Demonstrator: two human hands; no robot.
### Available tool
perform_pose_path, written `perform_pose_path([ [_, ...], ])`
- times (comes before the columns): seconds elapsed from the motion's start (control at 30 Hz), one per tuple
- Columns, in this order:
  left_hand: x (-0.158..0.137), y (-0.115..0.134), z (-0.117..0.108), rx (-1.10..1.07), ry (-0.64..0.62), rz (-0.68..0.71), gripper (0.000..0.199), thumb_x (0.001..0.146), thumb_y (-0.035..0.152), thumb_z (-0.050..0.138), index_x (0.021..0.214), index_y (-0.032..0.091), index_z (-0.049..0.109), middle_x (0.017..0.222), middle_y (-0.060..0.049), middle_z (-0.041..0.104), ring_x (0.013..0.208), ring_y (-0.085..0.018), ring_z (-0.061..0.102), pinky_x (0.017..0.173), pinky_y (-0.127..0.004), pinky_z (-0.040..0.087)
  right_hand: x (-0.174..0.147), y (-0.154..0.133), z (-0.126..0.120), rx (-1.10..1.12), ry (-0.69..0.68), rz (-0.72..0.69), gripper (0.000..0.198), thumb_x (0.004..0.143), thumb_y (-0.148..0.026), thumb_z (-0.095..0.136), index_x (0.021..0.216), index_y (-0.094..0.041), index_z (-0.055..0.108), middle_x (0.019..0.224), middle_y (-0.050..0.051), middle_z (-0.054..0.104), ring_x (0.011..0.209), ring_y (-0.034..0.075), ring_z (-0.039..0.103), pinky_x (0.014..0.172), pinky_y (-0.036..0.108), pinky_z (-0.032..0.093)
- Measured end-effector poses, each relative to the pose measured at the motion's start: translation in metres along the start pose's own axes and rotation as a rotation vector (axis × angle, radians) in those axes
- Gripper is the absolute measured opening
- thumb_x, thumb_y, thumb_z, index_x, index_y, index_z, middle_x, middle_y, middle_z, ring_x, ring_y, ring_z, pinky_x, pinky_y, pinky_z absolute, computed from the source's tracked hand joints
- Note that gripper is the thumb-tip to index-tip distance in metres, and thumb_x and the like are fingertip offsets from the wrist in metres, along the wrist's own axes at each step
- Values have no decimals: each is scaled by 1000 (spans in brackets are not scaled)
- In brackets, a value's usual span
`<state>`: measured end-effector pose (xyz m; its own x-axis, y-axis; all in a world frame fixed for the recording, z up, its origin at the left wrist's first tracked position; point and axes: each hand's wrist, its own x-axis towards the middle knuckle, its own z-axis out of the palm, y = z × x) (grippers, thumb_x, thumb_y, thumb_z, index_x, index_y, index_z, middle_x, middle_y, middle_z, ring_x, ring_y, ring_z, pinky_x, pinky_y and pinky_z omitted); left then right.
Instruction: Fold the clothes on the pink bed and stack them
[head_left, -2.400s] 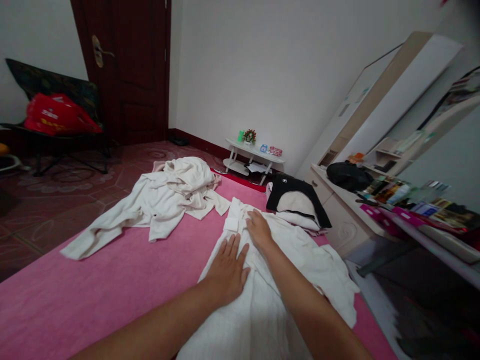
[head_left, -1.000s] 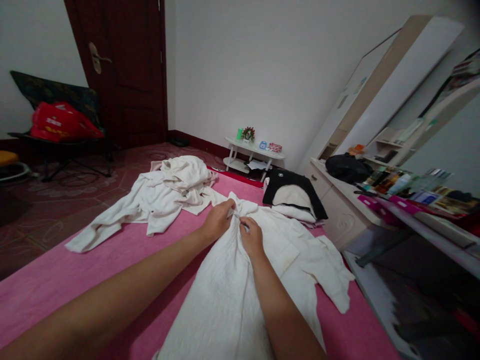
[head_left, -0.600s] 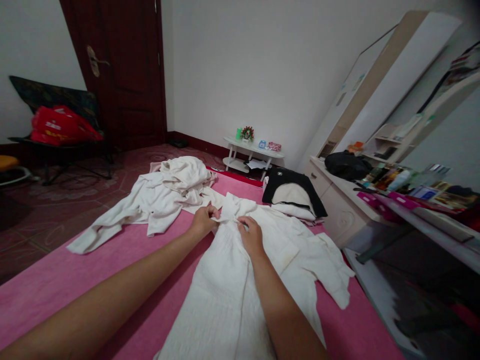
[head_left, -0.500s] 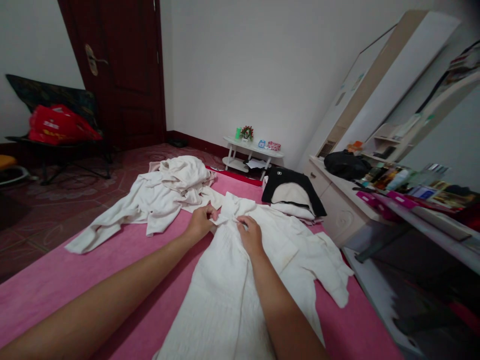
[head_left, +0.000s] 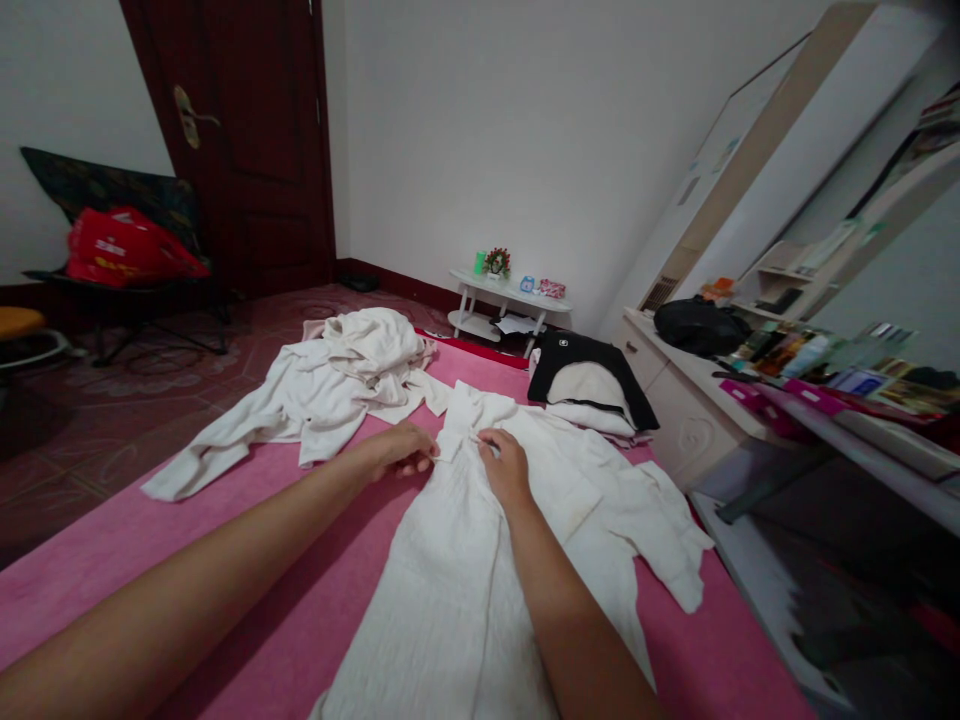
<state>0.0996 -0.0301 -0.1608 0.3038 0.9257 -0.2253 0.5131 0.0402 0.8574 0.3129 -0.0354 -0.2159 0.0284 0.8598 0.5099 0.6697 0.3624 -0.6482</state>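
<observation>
A long white garment (head_left: 442,590) with sleeves lies spread on the pink bed cover (head_left: 285,610), its collar end pointing away from me. My left hand (head_left: 405,452) is at the left edge of its upper part, with thumb and fingertips pinched on the cloth. A short way to the right, my right hand (head_left: 504,465) rests on the garment below the collar, its thumb and forefinger closed on a fold near the front opening. One sleeve (head_left: 675,550) stretches out to the right, rumpled.
Loose white clothes (head_left: 337,375) are heaped at the far left of the bed. A folded stack with a black top (head_left: 637,385) sits at the far right. Beyond are a small white table (head_left: 510,290), a dresser (head_left: 667,400) and a chair holding a red bag (head_left: 127,245).
My left hand has moved slightly left and down, drawing the garment's upper left edge outward. My right hand stays almost where it was.
</observation>
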Motion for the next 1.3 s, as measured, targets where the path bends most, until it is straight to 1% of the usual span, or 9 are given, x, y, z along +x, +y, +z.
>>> perform_pose_path([
  [0.1,-4,7,-11,140,136,31,9,66,17,56,59,16,60,62,-5,62,59,-16,58,54,-24,41,0,1,1,-3,1,2,17,76,-16,51,84,-19,66,91,4,66,90,18,58,86,31,44],
  [0.2,-9,23,-2,348,365,328,17,74,16,51,81,17,66,93,-8,67,93,-21,60,81,-29,44,0,0,1,2,-3,-3,17,75,-16,50,84,-19,65,90,4,66,89,18,58,86,31,44],
  [0.27,-10,33,16,430,380,567,29,82,18,45,103,17,64,110,-9,64,106,-20,56,93,-31,40,0,-1,1,17,-9,-4,19,75,-16,50,85,-20,65,90,4,66,89,18,58,85,31,44],
  [0.33,-8,37,40,453,292,655,37,88,20,39,122,16,54,121,-10,59,111,-19,54,95,-30,39,0,0,1,53,6,7,23,75,-15,47,89,-20,64,92,4,66,90,18,58,86,32,44],
  [0.5,3,22,86,705,310,429,41,85,13,39,125,16,49,116,-13,58,103,-25,54,84,-37,42,-1,7,3,156,104,74,32,78,-13,37,101,-17,58,102,7,64,93,17,60,88,33,46],
  [0.7,7,8,97,853,437,485,40,87,16,39,125,22,51,121,-11,54,107,-27,47,84,-42,38,-1,6,-2,212,159,113,32,77,-13,37,101,-15,58,100,9,64,91,17,62,85,31,47],
  [0.93,8,5,97,875,399,521,48,84,15,44,126,37,52,135,-6,46,111,-29,42,83,-44,35,2,-6,-70,-237,315,161,34,77,-14,38,104,-18,59,105,8,62,95,18,58,83,30,43],
  [1.17,10,2,97,840,414,525,49,83,14,44,125,37,54,134,-6,47,112,-29,42,84,-44,35,-20,18,-135,-660,-60,533,41,70,-52,61,95,-19,62,88,8,65,82,24,61,65,30,39],
  [1.3,9,0,97,836,424,530,49,82,14,45,124,36,55,135,-7,47,113,-29,43,86,-45,35,-33,18,-139,-619,-136,491,25,67,-45,62,71,-20,60,72,4,63,68,21,58,58,28,36],
])
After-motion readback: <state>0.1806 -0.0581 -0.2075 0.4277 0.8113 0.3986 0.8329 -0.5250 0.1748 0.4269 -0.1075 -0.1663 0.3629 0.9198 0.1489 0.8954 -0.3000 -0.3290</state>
